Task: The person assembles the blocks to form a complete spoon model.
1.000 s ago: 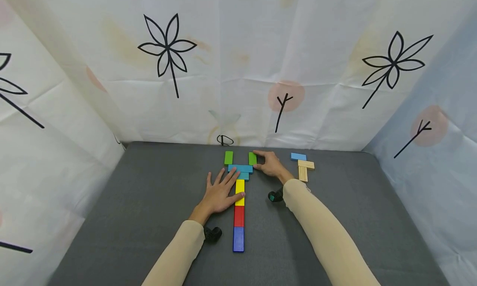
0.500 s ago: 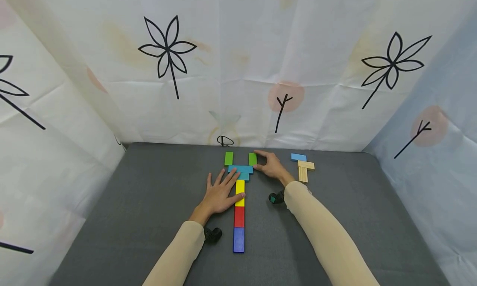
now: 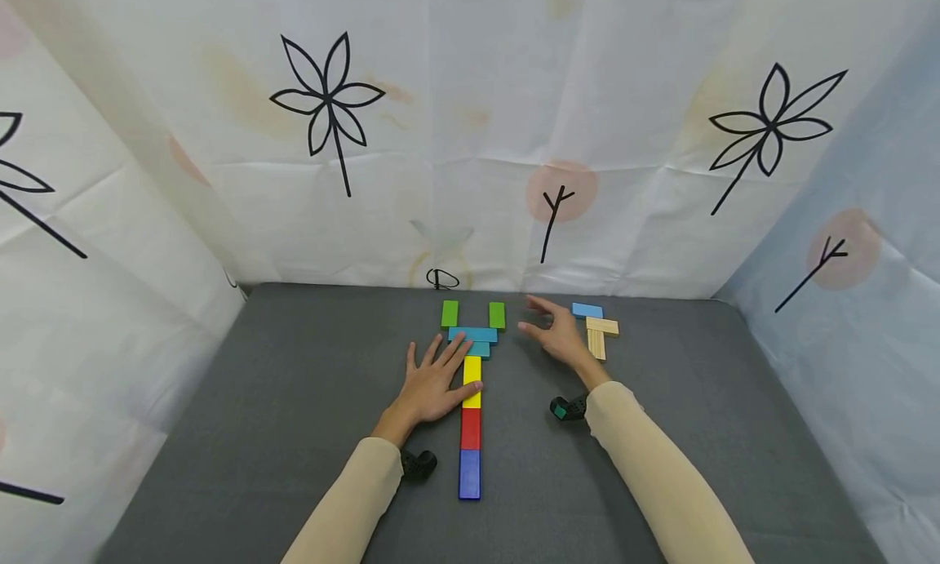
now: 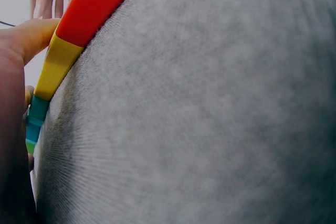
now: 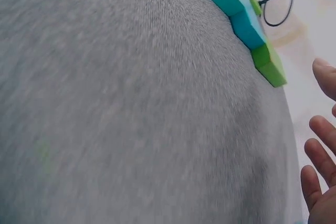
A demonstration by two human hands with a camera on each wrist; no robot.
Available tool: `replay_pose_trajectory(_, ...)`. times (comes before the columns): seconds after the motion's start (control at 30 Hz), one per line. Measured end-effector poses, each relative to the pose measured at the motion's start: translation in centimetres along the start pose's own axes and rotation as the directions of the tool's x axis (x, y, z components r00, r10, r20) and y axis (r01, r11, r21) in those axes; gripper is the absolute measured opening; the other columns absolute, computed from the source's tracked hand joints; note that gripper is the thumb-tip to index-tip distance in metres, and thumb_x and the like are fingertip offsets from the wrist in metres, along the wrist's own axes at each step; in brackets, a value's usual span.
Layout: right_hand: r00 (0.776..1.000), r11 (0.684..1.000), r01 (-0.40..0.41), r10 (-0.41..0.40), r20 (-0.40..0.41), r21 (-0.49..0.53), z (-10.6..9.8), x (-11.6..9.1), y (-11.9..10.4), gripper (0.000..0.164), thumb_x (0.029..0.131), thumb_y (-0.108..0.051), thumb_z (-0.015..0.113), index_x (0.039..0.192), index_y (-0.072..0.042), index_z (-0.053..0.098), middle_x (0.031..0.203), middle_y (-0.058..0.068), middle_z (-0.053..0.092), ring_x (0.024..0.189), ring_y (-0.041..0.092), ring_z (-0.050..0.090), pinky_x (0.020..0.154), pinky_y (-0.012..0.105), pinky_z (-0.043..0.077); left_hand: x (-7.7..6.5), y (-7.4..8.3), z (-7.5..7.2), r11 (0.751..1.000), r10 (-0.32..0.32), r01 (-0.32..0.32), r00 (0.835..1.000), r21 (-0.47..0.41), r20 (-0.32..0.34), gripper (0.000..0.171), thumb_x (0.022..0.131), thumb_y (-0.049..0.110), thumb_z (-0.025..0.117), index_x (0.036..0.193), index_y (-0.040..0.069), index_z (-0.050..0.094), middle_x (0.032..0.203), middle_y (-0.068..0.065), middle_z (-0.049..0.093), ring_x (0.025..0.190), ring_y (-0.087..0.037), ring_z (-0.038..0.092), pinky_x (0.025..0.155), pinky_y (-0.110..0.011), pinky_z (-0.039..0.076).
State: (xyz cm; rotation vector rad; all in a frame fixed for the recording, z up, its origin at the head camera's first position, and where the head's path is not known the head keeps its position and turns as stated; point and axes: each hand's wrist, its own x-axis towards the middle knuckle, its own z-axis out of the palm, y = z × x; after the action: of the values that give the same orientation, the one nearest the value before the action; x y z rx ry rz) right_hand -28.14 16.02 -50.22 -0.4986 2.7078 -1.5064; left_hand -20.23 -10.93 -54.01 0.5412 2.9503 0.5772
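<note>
On the grey table, flat blocks lie in a column: a dark blue block (image 3: 470, 475), a red block (image 3: 471, 429), a yellow block (image 3: 472, 371) and two teal blocks (image 3: 481, 335) set crosswise. Beyond the teal ones stand out a left green block (image 3: 450, 314) and a right green block (image 3: 497, 315), spaced apart. My left hand (image 3: 429, 387) lies with spread fingers, fingertips on the teal blocks and thumb across the yellow one. To the right of the right green block, my right hand (image 3: 561, 335) is apart from it, fingers loosely bent around nothing; the right wrist view also shows that green block (image 5: 269, 66).
Right of my right hand lie a light blue block (image 3: 587, 310) and two natural wood blocks (image 3: 602, 326) forming a T shape. A printed white curtain (image 3: 485, 139) rises behind the table's far edge. Dark grey cloth (image 3: 308, 433) covers the table.
My right hand has let go of the right green block and moved to the right, away from it. The left hand and the blocks stay in place.
</note>
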Motion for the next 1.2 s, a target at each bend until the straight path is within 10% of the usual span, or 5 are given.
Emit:
replay_pose_trajectory(0.37, 0.980, 1.000, -0.011, 0.012, -0.200, 0.007, -2.5, -3.7, 1.0, 0.057, 0.093, -0.017, 0.076, 0.143, 0.001, 0.055, 0.133, 0.023, 0.059, 0.122, 0.040, 0.051, 0.099, 0.057, 0.042, -0.1, -0.1, 0.2, 1.000, 0.021, -0.022, 1.000, -0.019, -0.021, 0.082, 0.098, 0.068, 0.043, 0.164, 0.024, 0.021, 0.170, 0.006, 0.012, 0.155, -0.033, 0.008, 0.114, -0.069, -0.011)
replay_pose_trajectory(0.7, 0.894, 0.986, -0.164, 0.141, -0.425, -0.019, -4.4, -6.9, 2.8, 0.059, 0.090, -0.018, 0.080, 0.139, 0.005, 0.056, 0.126, 0.027, 0.055, 0.116, 0.041, 0.049, 0.096, 0.056, 0.040, 0.0, 0.0, 0.1, 1.000, 0.015, -0.015, 1.000, -0.014, -0.014, 0.081, 0.099, 0.068, 0.043, 0.164, 0.025, 0.020, 0.170, 0.006, 0.011, 0.156, -0.033, 0.006, 0.114, -0.069, -0.011)
replay_pose_trajectory(1.2, 0.899, 0.947, -0.307, 0.257, -0.354, -0.091, -4.0, -7.5, 4.2, 0.066, 0.090, -0.021, 0.079, 0.144, 0.006, 0.051, 0.132, 0.027, 0.052, 0.117, 0.042, 0.041, 0.108, 0.062, 0.020, 0.0, -0.1, -0.1, 1.000, 0.012, -0.012, 1.000, -0.004, -0.001, 0.082, 0.099, 0.068, 0.042, 0.164, 0.025, 0.018, 0.170, 0.008, 0.009, 0.156, -0.032, 0.006, 0.114, -0.068, -0.011)
